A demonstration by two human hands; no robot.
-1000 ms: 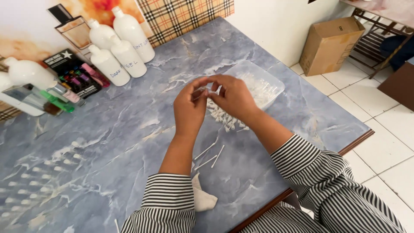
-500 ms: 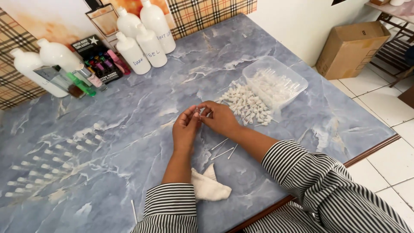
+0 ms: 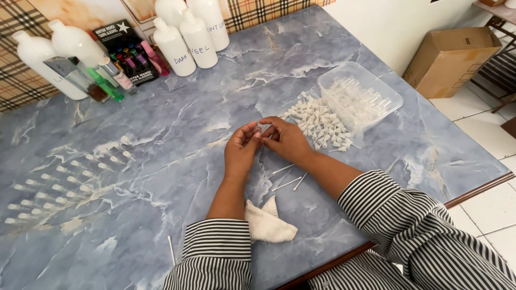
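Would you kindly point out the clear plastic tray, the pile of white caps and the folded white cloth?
clear plastic tray (image 3: pixel 395 95): head view, on its right rim.
pile of white caps (image 3: pixel 321 122): head view, middle of the heap.
folded white cloth (image 3: pixel 267 224): head view, centre of the fold.

Small clear tube-like piece (image 3: pixel 259 130) pinched between fingertips of left hand (image 3: pixel 241 152) and right hand (image 3: pixel 286 140), held just above blue marbled tabletop (image 3: pixel 204 107). Mostly hidden by fingers; exact shape hard to tell, possibly tiny vial.
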